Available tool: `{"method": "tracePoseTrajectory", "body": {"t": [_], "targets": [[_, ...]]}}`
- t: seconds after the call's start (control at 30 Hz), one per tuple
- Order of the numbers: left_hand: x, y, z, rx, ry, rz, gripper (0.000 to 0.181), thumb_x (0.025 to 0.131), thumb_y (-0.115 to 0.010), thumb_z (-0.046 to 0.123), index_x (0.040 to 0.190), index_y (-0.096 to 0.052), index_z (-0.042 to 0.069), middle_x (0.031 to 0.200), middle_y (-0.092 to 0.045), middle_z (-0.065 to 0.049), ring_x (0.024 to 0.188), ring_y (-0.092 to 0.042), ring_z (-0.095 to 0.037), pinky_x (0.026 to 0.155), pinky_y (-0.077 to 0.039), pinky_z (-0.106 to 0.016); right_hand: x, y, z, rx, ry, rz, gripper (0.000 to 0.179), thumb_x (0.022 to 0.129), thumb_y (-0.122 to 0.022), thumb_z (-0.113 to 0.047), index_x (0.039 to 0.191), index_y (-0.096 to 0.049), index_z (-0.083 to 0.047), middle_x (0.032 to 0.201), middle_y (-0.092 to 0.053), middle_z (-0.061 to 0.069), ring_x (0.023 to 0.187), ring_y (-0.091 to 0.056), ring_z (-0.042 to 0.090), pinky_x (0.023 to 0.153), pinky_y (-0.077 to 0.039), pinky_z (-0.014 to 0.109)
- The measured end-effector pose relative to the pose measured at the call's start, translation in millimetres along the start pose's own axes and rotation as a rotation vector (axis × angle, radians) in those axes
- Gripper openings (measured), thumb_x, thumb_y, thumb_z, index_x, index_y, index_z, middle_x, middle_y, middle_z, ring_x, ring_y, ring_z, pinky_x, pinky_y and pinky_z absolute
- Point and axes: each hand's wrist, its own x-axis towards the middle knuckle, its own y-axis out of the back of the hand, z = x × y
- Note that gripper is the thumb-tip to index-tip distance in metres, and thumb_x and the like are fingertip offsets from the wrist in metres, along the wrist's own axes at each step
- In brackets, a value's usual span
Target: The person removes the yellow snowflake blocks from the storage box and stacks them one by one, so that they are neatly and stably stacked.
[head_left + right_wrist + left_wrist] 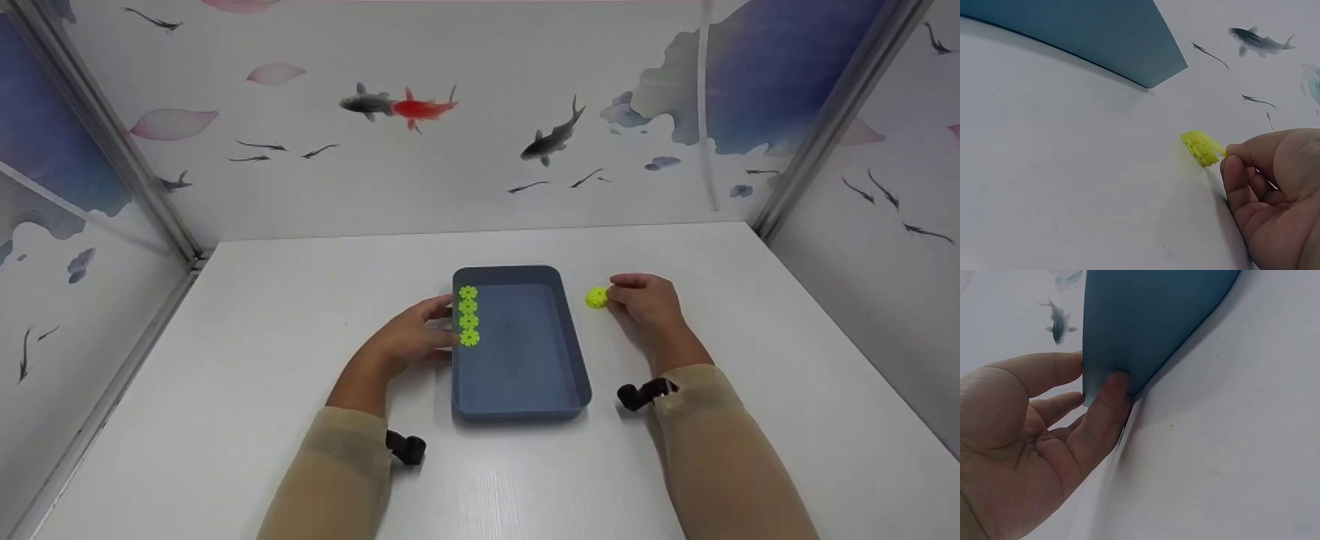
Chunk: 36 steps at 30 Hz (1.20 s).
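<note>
A blue-grey rectangular tray lies on the table. Along the inside of its left wall runs a column of several yellow notched snowflake discs. My left hand holds that wall: thumb and a fingertip reach the rim, while other fingers press the outer side. Right of the tray, my right hand pinches a yellow snowflake disc by its edge between thumb and forefinger. That disc stands at the end of a small tight cluster of yellow discs, close over the tabletop.
The white table is enclosed by panels printed with fish and petals; the back panel rises behind its far edge. Metal corner posts stand at both rear corners. Black cameras are worn at both wrists over tan sleeves.
</note>
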Motion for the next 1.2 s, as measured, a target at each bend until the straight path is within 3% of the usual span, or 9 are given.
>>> {"method": "tracePoseTrajectory", "body": {"t": [0.23, 0.3, 0.5, 0.67, 0.8, 1.2], "targets": [[1.1, -1.1, -1.2, 0.025, 0.007, 0.017, 0.082, 0.096, -0.074, 0.004, 0.167, -0.039, 0.026, 0.168, -0.045, -0.005, 0.130, -0.069, -0.025, 0.108, -0.062, -0.043, -0.4, 1, 2, -0.021, 0.044, 0.011, 0.040, 0.101, -0.071, -0.016, 0.139, -0.067, -0.006, 0.136, -0.061, 0.013, 0.118, -0.062, 0.020, 0.090, -0.061, 0.016], [0.6, -1.5, -0.2, 0.032, 0.008, 0.019, 0.082, 0.095, -0.074, 0.004, 0.167, -0.040, 0.026, 0.168, -0.045, -0.004, 0.130, -0.069, -0.025, 0.108, -0.062, -0.043, -0.6, 1, 2, -0.001, 0.041, 0.013, 0.039, 0.101, -0.071, -0.016, 0.139, -0.067, -0.006, 0.136, -0.060, 0.012, 0.119, -0.061, 0.020, 0.090, -0.060, 0.015], [-0.7, -1.7, 1.3, 0.027, 0.004, 0.019, 0.082, 0.095, -0.074, 0.004, 0.166, -0.040, 0.026, 0.168, -0.045, -0.004, 0.133, -0.067, -0.026, 0.110, -0.061, -0.044, -0.9, -1, 1, 0.152, -0.013, 0.023, 0.039, 0.103, -0.071, -0.018, 0.141, -0.066, -0.011, 0.143, -0.057, 0.008, 0.126, -0.058, 0.021, 0.107, -0.059, 0.023], [0.1, -1.5, -0.6, 0.025, 0.010, 0.024, 0.082, 0.095, -0.074, 0.005, 0.166, -0.041, 0.027, 0.168, -0.045, -0.004, 0.131, -0.068, -0.026, 0.109, -0.061, -0.044, -3.0, -2, -6, 0.102, 0.032, 0.023, 0.042, 0.104, -0.071, -0.024, 0.144, -0.066, -0.012, 0.138, -0.063, 0.005, 0.119, -0.063, 0.018, 0.102, -0.059, 0.019], [1.1, -1.7, -0.2, 0.037, 0.020, 0.030, 0.082, 0.095, -0.075, 0.005, 0.166, -0.041, 0.028, 0.168, -0.045, -0.003, 0.130, -0.068, -0.025, 0.108, -0.062, -0.043, -8.2, -5, -15, 0.128, 0.087, -0.007, 0.045, 0.103, -0.072, -0.023, 0.144, -0.064, -0.007, 0.130, -0.066, 0.004, 0.116, -0.066, 0.017, 0.095, -0.061, 0.017], [1.4, -1.5, 0.1, 0.032, 0.013, 0.028, 0.083, 0.094, -0.076, 0.004, 0.166, -0.041, 0.026, 0.167, -0.046, -0.005, 0.134, -0.067, -0.026, 0.108, -0.062, -0.043, -30.1, -36, -36, 0.227, 0.180, -0.129, 0.027, 0.099, -0.077, -0.015, 0.125, -0.073, -0.008, 0.110, -0.070, 0.000, 0.100, -0.071, 0.015, 0.087, -0.064, 0.020]]}}
